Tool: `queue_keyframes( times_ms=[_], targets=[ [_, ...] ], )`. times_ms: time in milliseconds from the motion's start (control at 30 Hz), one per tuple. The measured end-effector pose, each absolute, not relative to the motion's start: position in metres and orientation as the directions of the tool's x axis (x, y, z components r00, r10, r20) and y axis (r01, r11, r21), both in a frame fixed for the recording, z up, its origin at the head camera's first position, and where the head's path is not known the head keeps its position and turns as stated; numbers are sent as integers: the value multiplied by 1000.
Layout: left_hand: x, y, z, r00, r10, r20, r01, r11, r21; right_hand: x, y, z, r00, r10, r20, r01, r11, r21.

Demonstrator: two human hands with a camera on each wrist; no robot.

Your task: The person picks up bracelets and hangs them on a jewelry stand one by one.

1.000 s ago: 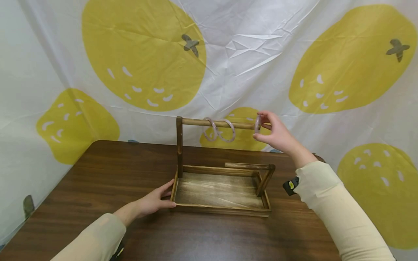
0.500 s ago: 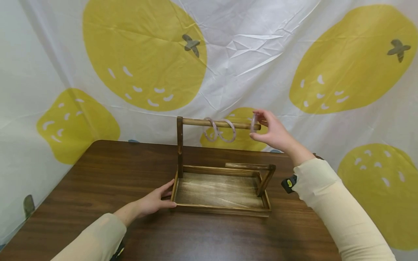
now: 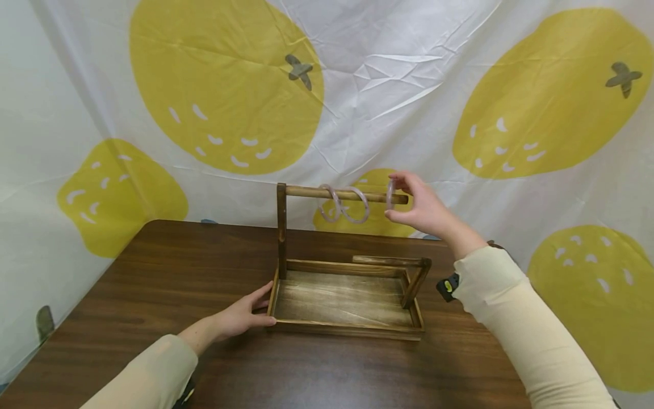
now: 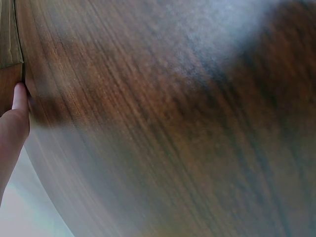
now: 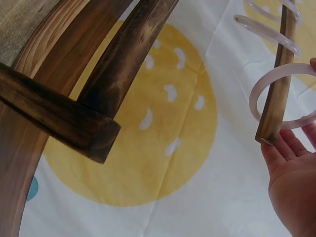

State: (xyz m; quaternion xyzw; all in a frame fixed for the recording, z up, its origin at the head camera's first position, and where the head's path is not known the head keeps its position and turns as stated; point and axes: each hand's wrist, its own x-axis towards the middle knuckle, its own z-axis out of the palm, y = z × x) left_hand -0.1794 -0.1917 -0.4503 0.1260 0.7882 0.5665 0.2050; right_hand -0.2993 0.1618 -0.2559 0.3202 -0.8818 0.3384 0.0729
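In the head view my right hand [image 3: 426, 207] pinches a pale pink bangle [image 3: 390, 196] between thumb and fingers. The bangle is around the upper wooden bar [image 3: 304, 191], a little in from its free right end; the right wrist view shows the bar passing through the held bangle [image 5: 255, 96]. Two more bangles hang further left on that bar, one left bangle [image 3: 336, 205] and one right bangle [image 3: 365, 205]. My left hand [image 3: 240, 315] rests against the left end of the stand's wooden tray [image 3: 347, 328], its thumb straight at the front corner.
A lower, shorter wooden bar [image 3: 388, 261] stands on a post at the tray's right side, pointing left. The stand sits on a dark wooden table [image 3: 204, 255]. Behind it hangs a white curtain [image 3: 388, 125] with yellow fruit prints.
My right hand has carried its bangle left, from the upper bar's free end onto the bar. The bar's tip now shows right of the bangle. The left hand keeps still.
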Motion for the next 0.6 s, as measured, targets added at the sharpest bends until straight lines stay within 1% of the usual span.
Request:
queue_keyframes(
  times_ms=[600],
  targets=[
    [-178,-191,-449,-887,424,-183,-45,316,948,-301,153,-257,-760,-545,354,-648,599,-470]
  ],
)
